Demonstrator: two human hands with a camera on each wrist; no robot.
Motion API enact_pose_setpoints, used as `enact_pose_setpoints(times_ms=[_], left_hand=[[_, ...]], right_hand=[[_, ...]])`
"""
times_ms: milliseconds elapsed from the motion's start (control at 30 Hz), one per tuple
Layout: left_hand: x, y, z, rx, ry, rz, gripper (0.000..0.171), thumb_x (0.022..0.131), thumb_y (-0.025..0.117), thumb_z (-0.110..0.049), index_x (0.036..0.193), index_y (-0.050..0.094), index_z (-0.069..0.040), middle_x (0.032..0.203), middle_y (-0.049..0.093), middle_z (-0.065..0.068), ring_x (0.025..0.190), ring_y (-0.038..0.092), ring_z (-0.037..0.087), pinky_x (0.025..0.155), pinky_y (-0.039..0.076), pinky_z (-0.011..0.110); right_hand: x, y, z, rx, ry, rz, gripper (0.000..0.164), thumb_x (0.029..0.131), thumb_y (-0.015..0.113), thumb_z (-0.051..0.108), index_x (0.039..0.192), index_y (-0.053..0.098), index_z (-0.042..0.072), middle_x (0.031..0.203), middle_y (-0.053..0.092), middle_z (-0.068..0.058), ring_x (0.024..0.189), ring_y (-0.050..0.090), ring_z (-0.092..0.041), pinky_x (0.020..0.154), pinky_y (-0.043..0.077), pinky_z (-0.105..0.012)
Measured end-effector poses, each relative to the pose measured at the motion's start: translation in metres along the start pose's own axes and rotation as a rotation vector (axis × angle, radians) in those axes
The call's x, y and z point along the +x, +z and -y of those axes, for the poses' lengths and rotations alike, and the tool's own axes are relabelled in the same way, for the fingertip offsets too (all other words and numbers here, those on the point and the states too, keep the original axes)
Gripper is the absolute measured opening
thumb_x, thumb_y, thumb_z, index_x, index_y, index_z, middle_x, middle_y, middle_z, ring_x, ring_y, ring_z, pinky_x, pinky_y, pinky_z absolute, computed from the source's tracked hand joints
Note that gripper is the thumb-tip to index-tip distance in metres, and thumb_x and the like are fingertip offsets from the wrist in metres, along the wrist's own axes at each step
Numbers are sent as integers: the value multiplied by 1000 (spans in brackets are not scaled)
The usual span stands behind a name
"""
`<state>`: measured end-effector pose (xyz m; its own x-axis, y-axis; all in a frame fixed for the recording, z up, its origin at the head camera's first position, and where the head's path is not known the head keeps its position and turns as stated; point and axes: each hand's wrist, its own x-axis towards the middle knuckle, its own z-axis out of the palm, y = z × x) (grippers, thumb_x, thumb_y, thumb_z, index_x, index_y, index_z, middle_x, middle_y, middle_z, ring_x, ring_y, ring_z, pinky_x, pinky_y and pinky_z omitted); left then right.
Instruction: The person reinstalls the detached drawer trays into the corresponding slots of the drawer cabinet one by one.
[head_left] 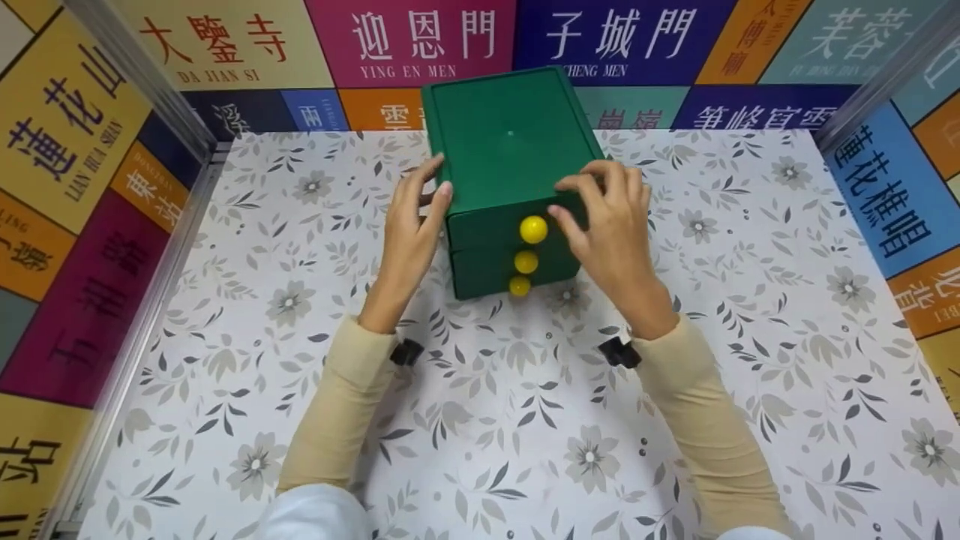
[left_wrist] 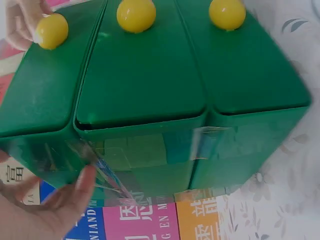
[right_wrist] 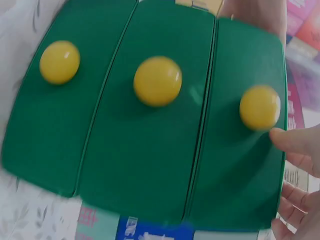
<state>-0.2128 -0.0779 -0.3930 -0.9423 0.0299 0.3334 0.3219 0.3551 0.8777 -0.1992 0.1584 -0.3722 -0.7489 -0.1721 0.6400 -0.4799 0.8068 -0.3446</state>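
A green drawer box [head_left: 510, 135] stands upright, slightly turned, with three stacked drawers facing me. Each drawer front carries a round yellow knob; the top knob [head_left: 533, 229] is nearest my right hand [head_left: 611, 232]. That hand's thumb tip is right at the knob's edge in the right wrist view, its fingers bent over the box's top right edge. My left hand [head_left: 412, 225] rests along the box's left side near the upper front corner, thumb against the wall in the left wrist view. Clear tape [left_wrist: 212, 142] shows on that side wall. All drawers look pushed in.
A white floral cloth [head_left: 517, 450] covers the table under the box. Upright panels with coloured lettered blocks [head_left: 427, 37] border the table at the back, left and right, with metal frame posts [head_left: 135, 67] at the corners. The box stands near the back panel.
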Motion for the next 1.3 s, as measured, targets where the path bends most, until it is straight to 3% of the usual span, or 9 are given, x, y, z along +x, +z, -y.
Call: enact_pose_setpoints(times_ms=[167,267,400,567,767,933,1100,1300], left_hand=[[-25,-2,5,68,117,30,43,98,45,-32,140,42,-28,132,46,7,110,55,17,84,51,31],[-34,-1,10,156,150,74,53,96,48,-25,146,30,-30,137,43,9,111,56,20,83,53,30],[-39,4,18,282,181,128,73,94,51,-13,150,9,-32,146,35,9,115,56,25,84,53,31],[-39,8,25,370,200,122,78,94,51,-16,149,-1,-35,149,33,9,113,58,26,90,50,34],[-38,10,31,379,234,92,76,95,49,-22,149,-1,-36,142,43,11,104,62,25,88,51,33],[-37,12,33,367,252,84,75,95,49,-20,149,0,-35,140,46,13,106,61,25,91,49,32],[-33,13,35,378,216,92,71,96,46,-22,150,1,-33,143,43,10,106,61,25,91,50,32],[-25,14,40,385,229,103,68,97,45,-22,151,4,-29,144,41,9,110,59,24,92,49,32]], right_hand=[[-6,-8,-27,207,63,-23,28,87,65,22,113,63,9,122,47,-18,107,40,-30,89,33,-40],[-11,-9,-42,323,117,20,38,87,64,14,124,58,13,125,44,-17,108,44,-24,84,37,-32],[-19,-4,-57,381,145,105,55,86,62,4,136,46,18,127,43,-16,100,52,-21,80,43,-26],[-26,2,-68,355,90,165,65,87,61,3,143,33,20,128,45,-14,95,59,-24,82,50,-29],[-29,3,-75,278,12,183,67,87,61,8,143,27,20,132,49,-13,85,62,-25,77,52,-37],[-31,4,-76,255,-4,182,66,88,60,8,143,26,20,117,58,-16,76,63,-23,69,52,-36],[-33,4,-75,222,-5,168,64,88,60,9,141,27,19,106,59,-17,73,62,-22,66,52,-34],[-38,0,-71,186,1,138,63,87,62,10,140,29,19,101,58,-19,71,61,-23,65,51,-33]])
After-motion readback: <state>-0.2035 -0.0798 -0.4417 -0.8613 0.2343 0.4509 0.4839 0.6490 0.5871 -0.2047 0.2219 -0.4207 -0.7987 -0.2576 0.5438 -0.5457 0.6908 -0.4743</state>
